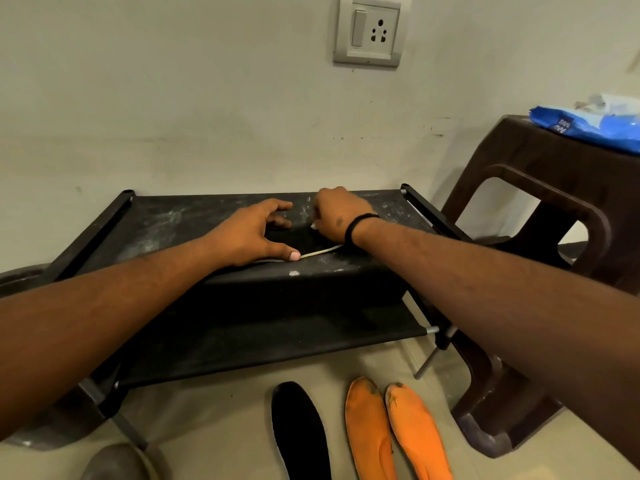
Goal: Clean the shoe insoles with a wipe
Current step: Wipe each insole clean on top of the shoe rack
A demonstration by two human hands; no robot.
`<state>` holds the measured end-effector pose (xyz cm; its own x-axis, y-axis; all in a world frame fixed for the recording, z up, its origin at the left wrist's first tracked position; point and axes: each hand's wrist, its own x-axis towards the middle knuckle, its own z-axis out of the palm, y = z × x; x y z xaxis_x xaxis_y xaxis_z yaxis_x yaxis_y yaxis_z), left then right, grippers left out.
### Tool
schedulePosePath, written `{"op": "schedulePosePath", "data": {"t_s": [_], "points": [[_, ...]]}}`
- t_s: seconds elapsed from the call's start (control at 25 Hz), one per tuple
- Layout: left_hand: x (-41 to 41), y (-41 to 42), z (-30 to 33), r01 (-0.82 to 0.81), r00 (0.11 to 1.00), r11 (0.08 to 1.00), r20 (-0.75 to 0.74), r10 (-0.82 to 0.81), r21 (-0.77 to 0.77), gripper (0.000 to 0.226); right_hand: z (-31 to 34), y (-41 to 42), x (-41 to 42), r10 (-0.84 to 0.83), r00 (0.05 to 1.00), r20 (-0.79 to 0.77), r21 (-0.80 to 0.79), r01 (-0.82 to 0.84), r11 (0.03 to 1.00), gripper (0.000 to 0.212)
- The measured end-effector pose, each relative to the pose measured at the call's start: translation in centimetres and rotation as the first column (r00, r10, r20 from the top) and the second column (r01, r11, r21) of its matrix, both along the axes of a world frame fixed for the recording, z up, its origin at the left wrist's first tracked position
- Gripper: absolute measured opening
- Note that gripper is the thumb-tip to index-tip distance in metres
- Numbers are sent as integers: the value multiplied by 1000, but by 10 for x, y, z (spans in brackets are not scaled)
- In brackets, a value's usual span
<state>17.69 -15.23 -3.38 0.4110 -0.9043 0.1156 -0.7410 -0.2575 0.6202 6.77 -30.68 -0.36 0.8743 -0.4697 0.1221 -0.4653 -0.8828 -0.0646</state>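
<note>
A black insole (298,238) with a pale rim lies on the dusty top of a black shoe rack (166,223). My left hand (249,233) spans it, thumb pressing on the near edge and fingers spread over the far side. My right hand (332,213), a black band on its wrist, is curled on the insole's right end around a white wipe (313,226), of which only a small bit shows. On the floor in front lie a second black insole (299,431) and two worn orange insoles (369,431) (417,434).
A blue wipes pack (588,124) sits on a brown plastic stool (540,188) at the right, close to the rack. The rack's lower shelf (277,341) is below. A wall socket (370,29) is above, and a grey rounded object (114,462) sits at the bottom left.
</note>
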Motion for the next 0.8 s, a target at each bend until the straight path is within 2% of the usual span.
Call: {"op": "schedulePosePath", "data": {"t_s": [0.16, 0.32, 0.44, 0.64, 0.8], "points": [[1, 1, -1, 7, 1000, 1000, -21, -8, -28, 96, 11, -29, -22, -114, 987, -110, -97, 104, 990, 10], [1, 1, -2, 2, 999, 999, -41, -4, -45, 92, 16, -40, -26, -101, 977, -186, -16, 100, 995, 24], [2, -1, -3, 7, 999, 999, -40, -9, -52, 91, 14, -46, -25, -120, 985, -125, 43, 126, 991, 16], [2, -2, -1, 9, 1000, 999, -29, -10, -40, 91, 1, -31, -16, -130, 991, -4, -21, 130, 991, 6], [0, -3, -2, 10, 1000, 999, 24, -9, -31, 90, -7, 0, -1, -16, 1000, 12, -11, 16, 1000, 16]]}}
